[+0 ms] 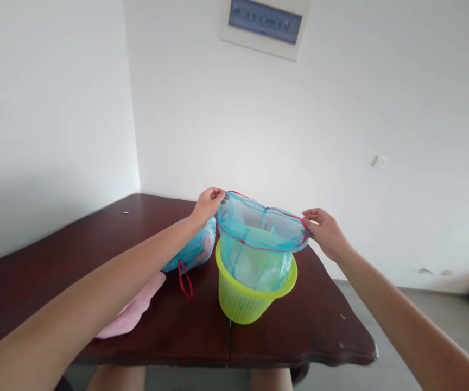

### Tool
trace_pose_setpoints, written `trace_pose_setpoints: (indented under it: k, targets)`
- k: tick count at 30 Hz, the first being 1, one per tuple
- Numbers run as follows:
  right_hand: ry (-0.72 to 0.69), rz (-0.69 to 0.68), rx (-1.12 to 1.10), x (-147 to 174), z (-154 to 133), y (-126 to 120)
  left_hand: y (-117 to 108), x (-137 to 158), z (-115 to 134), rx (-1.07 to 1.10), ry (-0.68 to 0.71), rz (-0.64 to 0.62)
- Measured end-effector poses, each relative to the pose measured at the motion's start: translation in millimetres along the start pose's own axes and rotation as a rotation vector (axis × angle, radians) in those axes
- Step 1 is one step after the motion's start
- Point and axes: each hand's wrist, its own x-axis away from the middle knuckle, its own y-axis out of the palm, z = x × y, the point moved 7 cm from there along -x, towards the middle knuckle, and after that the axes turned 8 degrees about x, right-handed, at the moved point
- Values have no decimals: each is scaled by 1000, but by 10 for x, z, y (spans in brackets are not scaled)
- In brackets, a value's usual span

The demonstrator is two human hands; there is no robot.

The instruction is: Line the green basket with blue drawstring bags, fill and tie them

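A translucent blue drawstring trash bag with a red drawstring hangs inside a yellow-green plastic basket, its mouth held open above the rim. My left hand pinches the left edge of the bag's mouth. On the opposite side, my right hand grips the right edge near the red cord, thumb against fingers. The lower part of the bag sits down in the basket, which stands upright on the table. Behind my left forearm lies a filled blue bag with a red loop, partly hidden.
The dark reddish-brown table has a curved edge at the right. A pink cloth lies under my left forearm. White walls rise behind, with an electrical panel and a switch.
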Motion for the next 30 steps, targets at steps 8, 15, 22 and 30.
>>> trace_pose_setpoints:
  k: [8, 15, 22, 30]
  targets:
    - [238, -519, 50, 791, -42, 12, -359, 306, 565, -272, 168, -408]
    - [15, -579, 411, 1125, -175, 150, -468, 745, 820, -85, -50, -462]
    - [-248, -432, 738, 1483, -475, 7, -771, 1146, 1290, -366, 158, -479]
    - [-730, 205, 817, 1988, -772, -147, -867, 1629, 1780, -206, 239, -301]
